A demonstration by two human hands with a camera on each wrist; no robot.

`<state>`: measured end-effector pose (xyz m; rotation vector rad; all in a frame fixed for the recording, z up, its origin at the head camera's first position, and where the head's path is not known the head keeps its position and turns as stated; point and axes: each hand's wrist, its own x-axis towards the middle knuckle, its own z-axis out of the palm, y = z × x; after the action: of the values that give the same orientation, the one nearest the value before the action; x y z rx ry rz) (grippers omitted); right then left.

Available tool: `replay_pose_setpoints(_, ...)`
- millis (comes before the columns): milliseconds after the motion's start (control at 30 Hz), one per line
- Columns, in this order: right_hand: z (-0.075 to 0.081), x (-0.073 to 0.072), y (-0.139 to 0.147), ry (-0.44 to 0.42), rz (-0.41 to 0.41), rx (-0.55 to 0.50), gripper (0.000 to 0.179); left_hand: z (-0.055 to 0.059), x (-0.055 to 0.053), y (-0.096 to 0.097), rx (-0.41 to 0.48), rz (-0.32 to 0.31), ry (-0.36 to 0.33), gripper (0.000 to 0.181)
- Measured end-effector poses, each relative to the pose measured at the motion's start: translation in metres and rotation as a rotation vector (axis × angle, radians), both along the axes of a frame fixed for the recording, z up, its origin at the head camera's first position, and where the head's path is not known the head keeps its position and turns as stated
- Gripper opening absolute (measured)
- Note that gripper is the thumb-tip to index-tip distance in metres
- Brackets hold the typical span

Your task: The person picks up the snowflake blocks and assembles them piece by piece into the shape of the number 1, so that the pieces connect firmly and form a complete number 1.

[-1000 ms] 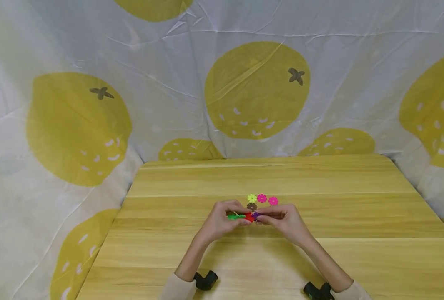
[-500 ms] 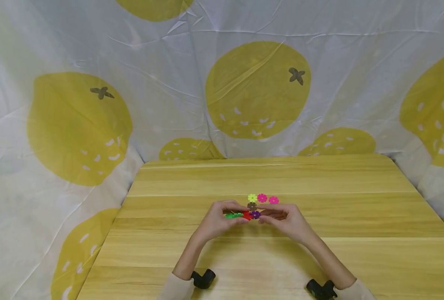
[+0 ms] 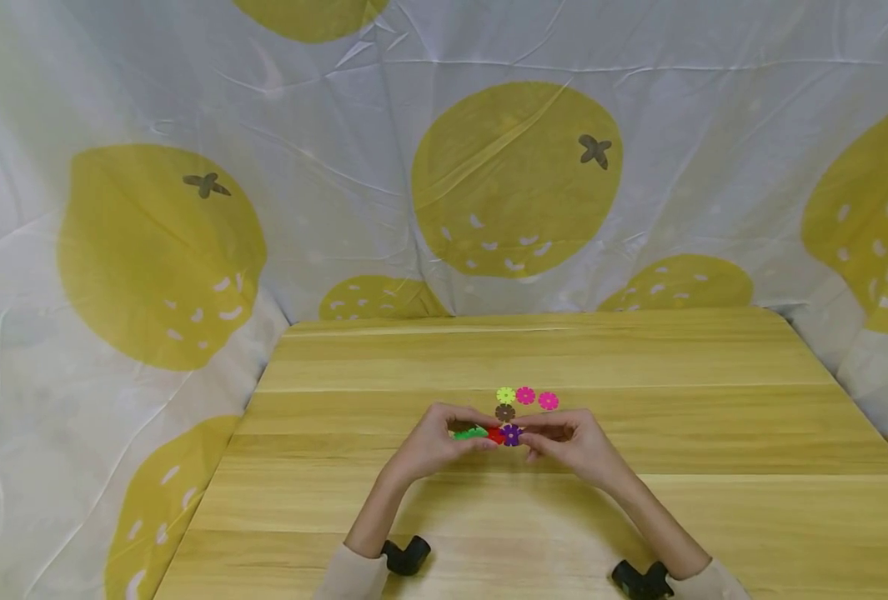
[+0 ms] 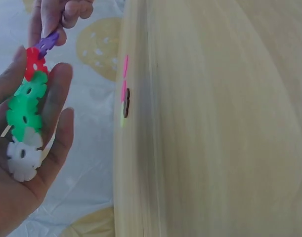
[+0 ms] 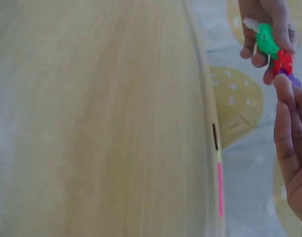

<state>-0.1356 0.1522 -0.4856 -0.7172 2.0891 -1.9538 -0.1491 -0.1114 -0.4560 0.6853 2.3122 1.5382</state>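
A chain of notched, flower-shaped plastic discs hangs between my hands above the table. The left wrist view shows its white disc (image 4: 24, 159), two green discs (image 4: 25, 117), red disc (image 4: 35, 65) and purple disc (image 4: 47, 44) in order. My left hand (image 3: 438, 442) holds the chain, thumb and fingers pinching it near the red disc, with the white end lying toward the palm. At the other end, my right hand (image 3: 574, 442) pinches the purple disc's edge between thumb and fingertips. The purple disc meets the red one at an angle; how deep their slots sit is too small to tell.
Loose discs lie on the wooden table (image 3: 323, 467) just beyond my hands: one yellow (image 3: 505, 395), one brown (image 3: 505, 412) and two pink (image 3: 525, 395). Behind the table hangs a lemon-print cloth (image 3: 661, 167). Black wrist devices (image 3: 408, 556) sit at both forearms.
Both hands stay nearly in place. The purple disc, partly covered by fingers a second ago, now shows its face more fully, and my right fingertips have shifted slightly right along its edge.
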Motion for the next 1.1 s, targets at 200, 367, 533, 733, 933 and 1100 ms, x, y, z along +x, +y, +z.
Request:
replay_pose_setpoints(200, -0.003, -0.001, 0.0, -0.151, 0.011, 0.004, 0.034, 0.0, -0.001, -0.002, -0.088, -0.057, 0.019, 0.025)
replay_pose_setpoints(367, -0.004, -0.002, -0.001, -0.257, 0.003, -0.012, 0.039, -0.001, -0.001, 0.0, -0.107, -0.091, 0.014, 0.025)
replay_pose_setpoints(533, -0.003, -0.001, -0.003, -0.298, -0.007, -0.04, 0.04, -0.001, 0.002, 0.005, -0.136, -0.061, 0.069, 0.029)
replay_pose_setpoints(733, -0.005, -0.001, -0.006, -0.292, -0.061, -0.047, 0.04, -0.002, 0.006, 0.013, -0.135, 0.006, 0.157, 0.035)
replay_pose_setpoints(933, -0.006, 0.0, -0.01, -0.276, -0.103, -0.045, 0.04, -0.007, 0.008, 0.022, -0.103, 0.092, 0.204, 0.032)
replay_pose_setpoints(1100, -0.007, -0.001, -0.011, -0.304, -0.142, -0.021, 0.044, -0.011, 0.008, 0.021, -0.066, 0.124, 0.184, 0.031)
